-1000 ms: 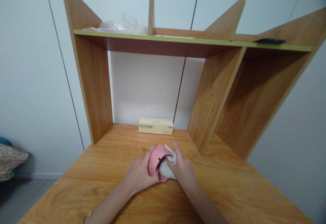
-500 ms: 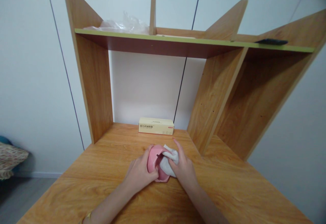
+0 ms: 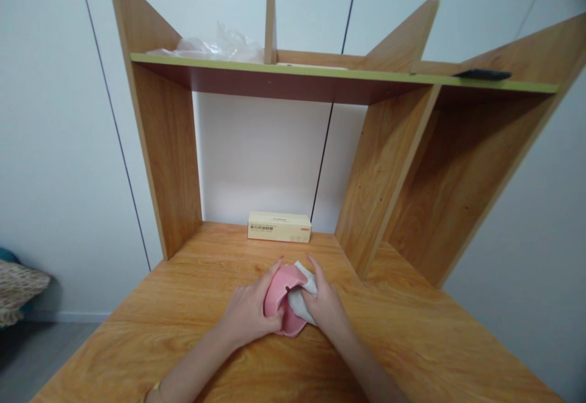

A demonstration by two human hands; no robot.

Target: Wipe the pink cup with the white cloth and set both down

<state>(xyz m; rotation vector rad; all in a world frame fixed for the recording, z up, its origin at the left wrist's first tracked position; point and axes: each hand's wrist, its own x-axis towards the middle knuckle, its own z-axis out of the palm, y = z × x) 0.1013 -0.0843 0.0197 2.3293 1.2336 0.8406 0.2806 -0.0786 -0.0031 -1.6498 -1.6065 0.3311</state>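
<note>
My left hand [image 3: 247, 314] grips a pink bowl [image 3: 280, 296], tilted on its side just above the wooden desk [image 3: 192, 305]. My right hand [image 3: 326, 308] presses a white cloth [image 3: 303, 296] into the bowl's inside. Both hands meet at the middle of the desk, near its front. Part of the bowl and most of the cloth are hidden behind my fingers.
A long beige box [image 3: 279, 226] lies at the back of the desk against the white wall. A shelf unit [image 3: 293, 76] stands over the desk, with crumpled clear plastic [image 3: 215, 46] on top at the left and a dark flat object [image 3: 483, 74] at the right.
My right hand has shifted the cloth slightly inside the bowl, moving a little left and down. The bowl stays tilted in my left hand.
</note>
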